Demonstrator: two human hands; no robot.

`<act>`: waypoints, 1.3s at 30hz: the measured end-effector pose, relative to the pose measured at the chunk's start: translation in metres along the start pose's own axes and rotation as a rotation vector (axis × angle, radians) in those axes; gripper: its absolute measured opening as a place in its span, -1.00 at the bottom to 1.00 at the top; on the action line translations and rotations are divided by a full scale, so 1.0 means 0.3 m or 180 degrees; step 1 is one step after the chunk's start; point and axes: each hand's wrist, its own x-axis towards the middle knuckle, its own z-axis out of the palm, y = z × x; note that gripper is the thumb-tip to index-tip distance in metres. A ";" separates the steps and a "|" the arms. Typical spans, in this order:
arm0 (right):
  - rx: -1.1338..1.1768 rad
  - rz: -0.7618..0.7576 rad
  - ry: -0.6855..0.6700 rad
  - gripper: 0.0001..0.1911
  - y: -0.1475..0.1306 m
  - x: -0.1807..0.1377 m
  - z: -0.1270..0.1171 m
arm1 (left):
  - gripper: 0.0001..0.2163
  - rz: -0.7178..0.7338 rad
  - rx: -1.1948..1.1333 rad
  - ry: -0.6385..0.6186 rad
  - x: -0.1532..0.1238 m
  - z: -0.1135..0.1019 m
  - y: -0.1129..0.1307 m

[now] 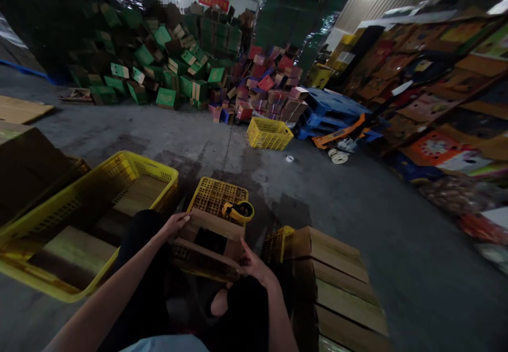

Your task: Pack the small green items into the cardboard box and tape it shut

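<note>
An open cardboard box (217,225) rests on an upturned yellow crate (217,189) between my knees. Its flaps are up at the near and far sides, and the inside is dark. My left hand (177,224) grips the box's far left corner, thumb on the edge. At the right side, my right hand (256,266) holds the box with bent fingers, the thumb near the near flap. Just behind the box, a yellow tape dispenser (243,212) lies on the crate.
To my left stands a large yellow crate (148,168) with flat cardboard pieces inside. Several cardboard boxes (343,283) stand in a row at my right. Ahead are another yellow crate (270,134), blue pallets (329,106), an orange pallet jack (341,132) and heaped green boxes (166,98).
</note>
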 end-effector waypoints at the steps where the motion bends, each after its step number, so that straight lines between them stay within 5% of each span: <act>1: 0.0012 0.0009 -0.0009 0.27 -0.002 -0.003 0.000 | -0.37 -0.0007 -0.0018 -0.0004 0.000 0.000 -0.002; 22: 0.0337 -0.0114 0.0195 0.04 -0.046 -0.021 0.033 | -0.23 -0.0319 -0.0280 -0.0196 -0.022 -0.012 0.027; 31: 0.0381 -0.0104 0.0221 0.05 -0.060 -0.022 0.051 | -0.26 -0.0275 -0.0361 -0.1067 -0.082 -0.094 0.115; 36: 0.0307 -0.0098 0.0171 0.06 -0.052 -0.018 0.044 | -0.10 -0.0209 -0.0323 -0.1574 -0.084 -0.120 0.089; 39: 0.0285 -0.0099 0.0147 0.07 -0.045 -0.017 0.040 | -0.08 -0.0265 -0.0343 -0.1517 -0.081 -0.110 0.061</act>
